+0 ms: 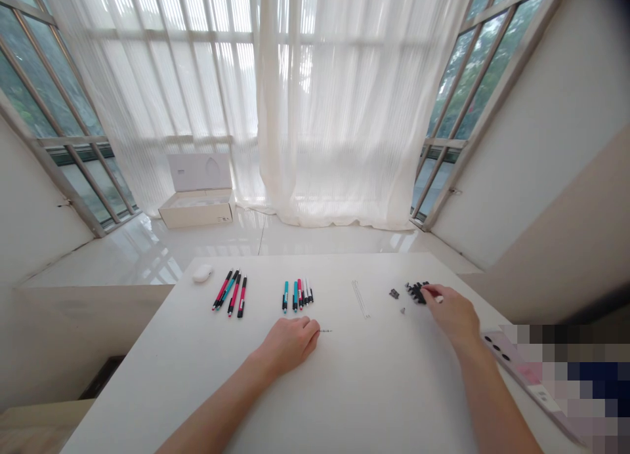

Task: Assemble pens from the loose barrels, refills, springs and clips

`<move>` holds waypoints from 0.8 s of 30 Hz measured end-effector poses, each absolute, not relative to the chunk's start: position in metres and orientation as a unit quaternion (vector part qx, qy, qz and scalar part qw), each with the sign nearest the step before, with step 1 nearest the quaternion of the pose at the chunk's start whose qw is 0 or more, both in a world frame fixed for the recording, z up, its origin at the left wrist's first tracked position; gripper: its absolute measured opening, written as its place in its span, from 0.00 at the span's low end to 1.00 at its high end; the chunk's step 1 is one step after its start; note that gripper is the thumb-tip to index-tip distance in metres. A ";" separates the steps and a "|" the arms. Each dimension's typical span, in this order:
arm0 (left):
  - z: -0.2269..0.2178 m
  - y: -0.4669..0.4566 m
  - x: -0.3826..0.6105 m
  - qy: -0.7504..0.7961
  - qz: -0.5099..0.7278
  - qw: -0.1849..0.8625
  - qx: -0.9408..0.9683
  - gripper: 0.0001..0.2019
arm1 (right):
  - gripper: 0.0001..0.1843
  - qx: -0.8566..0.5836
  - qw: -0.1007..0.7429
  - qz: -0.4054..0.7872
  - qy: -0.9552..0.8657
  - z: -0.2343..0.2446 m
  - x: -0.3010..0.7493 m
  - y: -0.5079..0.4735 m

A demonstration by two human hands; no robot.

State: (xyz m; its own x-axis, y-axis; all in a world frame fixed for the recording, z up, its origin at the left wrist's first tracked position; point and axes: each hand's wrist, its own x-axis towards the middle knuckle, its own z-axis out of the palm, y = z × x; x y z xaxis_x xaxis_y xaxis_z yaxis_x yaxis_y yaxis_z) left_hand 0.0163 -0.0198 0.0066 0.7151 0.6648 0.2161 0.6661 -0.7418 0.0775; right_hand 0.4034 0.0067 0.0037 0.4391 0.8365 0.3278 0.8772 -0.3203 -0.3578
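Observation:
My left hand (294, 339) rests at the middle of the white table (344, 388), fingers closed on a pen refill (325, 330). Its thin tip points right, and the rest is hidden in the hand. Over on the right, the fingers of my right hand (453, 311) are pinched at the edge of a pile of small black pen parts (416, 292); what they grip is too small to tell. Left of that pile lie a little heap of dark metal bits (394, 294), a small grey piece (402, 310) and several thin white refills (361, 299).
Several pink and blue pens (230, 293) lie at the left, near a white rounded case (202, 273). Blue, pink and white pen barrels (298, 295) stand in a row mid-table. A phone-like slab (522, 369) is at the right edge. An open box (197, 208) sits beyond, by the curtain.

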 end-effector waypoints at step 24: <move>0.008 -0.021 0.016 -0.352 -0.115 0.013 -0.929 0.08 | 0.20 -0.873 0.190 -0.001 -0.448 -0.006 0.423 0.006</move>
